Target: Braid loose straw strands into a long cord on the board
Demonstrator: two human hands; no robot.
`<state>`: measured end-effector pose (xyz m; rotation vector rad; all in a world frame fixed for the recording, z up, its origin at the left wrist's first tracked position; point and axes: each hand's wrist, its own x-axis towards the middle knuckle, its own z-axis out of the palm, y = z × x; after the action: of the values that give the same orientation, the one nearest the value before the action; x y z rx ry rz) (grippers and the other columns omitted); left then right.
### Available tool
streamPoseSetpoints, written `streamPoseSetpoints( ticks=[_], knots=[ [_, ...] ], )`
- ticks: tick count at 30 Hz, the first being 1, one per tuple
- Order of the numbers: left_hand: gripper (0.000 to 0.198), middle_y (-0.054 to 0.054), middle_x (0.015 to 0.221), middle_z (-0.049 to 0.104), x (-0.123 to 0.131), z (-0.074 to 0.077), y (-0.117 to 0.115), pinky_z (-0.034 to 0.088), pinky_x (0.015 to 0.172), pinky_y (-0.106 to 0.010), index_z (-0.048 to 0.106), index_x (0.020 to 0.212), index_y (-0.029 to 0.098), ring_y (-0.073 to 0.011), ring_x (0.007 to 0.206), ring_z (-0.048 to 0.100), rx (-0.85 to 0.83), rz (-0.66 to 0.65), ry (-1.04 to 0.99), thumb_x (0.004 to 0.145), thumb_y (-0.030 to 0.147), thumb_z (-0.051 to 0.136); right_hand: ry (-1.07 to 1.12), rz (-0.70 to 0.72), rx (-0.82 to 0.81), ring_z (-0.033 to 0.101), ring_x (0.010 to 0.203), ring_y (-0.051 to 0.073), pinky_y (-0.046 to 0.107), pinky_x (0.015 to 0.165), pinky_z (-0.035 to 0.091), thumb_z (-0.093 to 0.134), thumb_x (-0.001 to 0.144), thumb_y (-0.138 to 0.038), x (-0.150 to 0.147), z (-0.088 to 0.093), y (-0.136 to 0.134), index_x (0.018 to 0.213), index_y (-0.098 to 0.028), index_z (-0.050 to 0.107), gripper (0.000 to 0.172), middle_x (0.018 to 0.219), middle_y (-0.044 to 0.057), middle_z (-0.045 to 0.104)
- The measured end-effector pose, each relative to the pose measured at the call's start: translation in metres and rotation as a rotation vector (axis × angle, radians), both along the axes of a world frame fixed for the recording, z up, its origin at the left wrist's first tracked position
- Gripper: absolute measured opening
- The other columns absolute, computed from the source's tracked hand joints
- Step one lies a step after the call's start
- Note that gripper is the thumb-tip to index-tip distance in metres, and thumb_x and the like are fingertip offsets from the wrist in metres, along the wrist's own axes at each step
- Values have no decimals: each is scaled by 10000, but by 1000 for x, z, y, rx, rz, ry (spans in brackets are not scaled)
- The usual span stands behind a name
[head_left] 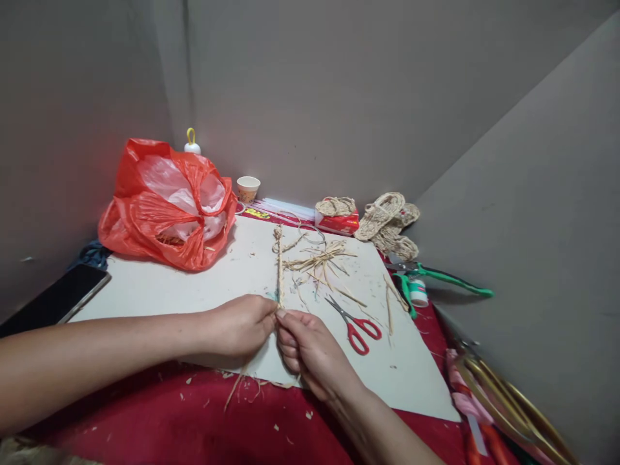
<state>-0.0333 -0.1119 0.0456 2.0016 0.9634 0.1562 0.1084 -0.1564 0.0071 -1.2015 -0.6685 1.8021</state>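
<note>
Over the near part of a white board [407,361], my left hand [245,325] and my right hand [307,345] meet, both closed, pinching the near end of a braided straw cord [279,268]. The cord runs straight away from me and ends in a knotted tip. Loose strands hang below my left hand. Right of the cord lies a spread bunch of dry straw strands [322,259]. Red-handled scissors [356,325] rest on the board near my right hand, their blades slightly apart.
A red plastic bag [169,206] stands at the back left, with a phone [58,297] before it. Behind are a paper cup [248,188] and coiled straw cords [387,223]. Green-handled pliers [450,279] and a small white bottle [418,294] lie right. Grey walls enclose the table.
</note>
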Motion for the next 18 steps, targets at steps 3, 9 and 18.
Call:
streamPoseSetpoints(
  ticks=[3,9,18],
  knots=[
    [194,-79,802,626,3,-6,-9,422,685,-266,531,833,147,-174,725,567,50,55,11,822,208,348,58,-1,7,122,343,1,152,334,54,665,693,-397,-1,-1,-3,575,-194,330,409,406,-123,269],
    [280,-40,667,586,13,-21,-28,441,527,-248,434,1065,118,-145,535,552,-82,199,-81,805,169,345,137,3,26,139,363,4,134,330,58,709,646,-362,-1,-7,-4,604,-185,367,387,428,-118,297],
    [280,31,565,518,-7,1,-45,384,403,-209,440,1013,141,-94,372,456,-426,163,-173,867,359,341,163,52,29,114,372,3,128,333,64,677,671,-319,4,-6,-2,654,-148,493,252,435,-125,247]
  ],
)
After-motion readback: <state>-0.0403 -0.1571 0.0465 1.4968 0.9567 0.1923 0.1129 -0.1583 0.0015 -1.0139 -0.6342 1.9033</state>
